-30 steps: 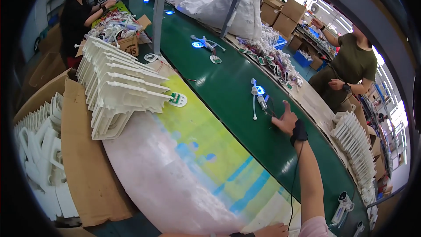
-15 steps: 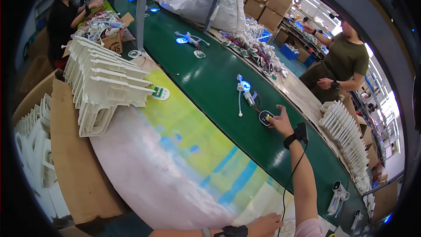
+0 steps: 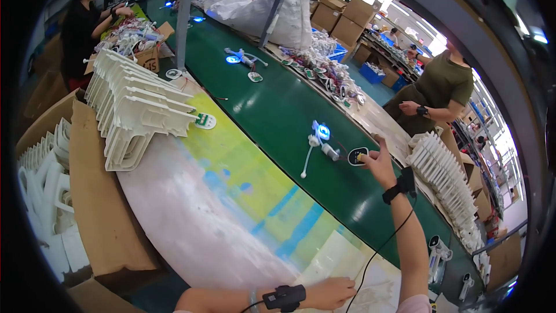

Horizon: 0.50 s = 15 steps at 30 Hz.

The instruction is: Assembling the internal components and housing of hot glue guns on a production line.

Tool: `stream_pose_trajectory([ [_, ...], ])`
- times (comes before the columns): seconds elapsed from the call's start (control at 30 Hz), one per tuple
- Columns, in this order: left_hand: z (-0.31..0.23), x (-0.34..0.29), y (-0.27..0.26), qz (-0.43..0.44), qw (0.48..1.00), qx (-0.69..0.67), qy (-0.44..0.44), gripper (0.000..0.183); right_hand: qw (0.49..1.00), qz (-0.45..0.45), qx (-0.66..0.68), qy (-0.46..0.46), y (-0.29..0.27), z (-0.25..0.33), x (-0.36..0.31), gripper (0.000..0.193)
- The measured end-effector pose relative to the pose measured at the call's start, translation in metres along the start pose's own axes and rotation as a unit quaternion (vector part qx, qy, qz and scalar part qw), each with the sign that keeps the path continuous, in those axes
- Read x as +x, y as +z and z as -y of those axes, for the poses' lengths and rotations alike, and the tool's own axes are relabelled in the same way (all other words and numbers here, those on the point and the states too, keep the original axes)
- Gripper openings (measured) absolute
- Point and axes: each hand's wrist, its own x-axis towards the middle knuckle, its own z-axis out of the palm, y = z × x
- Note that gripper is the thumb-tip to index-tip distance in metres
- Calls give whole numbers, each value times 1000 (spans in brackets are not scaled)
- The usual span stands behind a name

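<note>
My right hand (image 3: 379, 165) reaches over the green belt and pinches a small oval control panel (image 3: 353, 154), black with a white rim. Its thumb lies on the panel face, at a yellowish spot, and the index finger points up. Thin wires run from the panel to a white lamp assembly (image 3: 331, 152) lying on the belt, with a lit blue ring (image 3: 323, 131) and a thin white arm. Near the close table edge, my left hand (image 3: 329, 293) is low with its fingers curled; what they hold, if anything, is hidden. Pale translucent material (image 3: 376, 290) lies beside it.
Stacked white plastic housings (image 3: 139, 110) stand at left beside an open carton (image 3: 104, 197) of white parts. A second lit assembly (image 3: 240, 58) lies farther along the green belt (image 3: 260, 110). More housings (image 3: 443, 179) line the far side. Co-workers stand around the belt.
The view has shifted. My right hand has drawn the control panel slightly right, away from the lit ring, and the lamp assembly has turned. My left hand has moved left, its fingers more curled.
</note>
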Motion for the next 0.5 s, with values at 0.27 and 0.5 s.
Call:
stream_pose_trajectory([
  [0.27, -25, -6, -24, 19, 999, 43, 25, 16, 992, -79, 19, 98, -114, 84, -119, 54],
  [0.5, -69, 17, 28, 20, 988, 143, -45, 16, 974, -58, 70, 210, -208, 79, -244, 26],
])
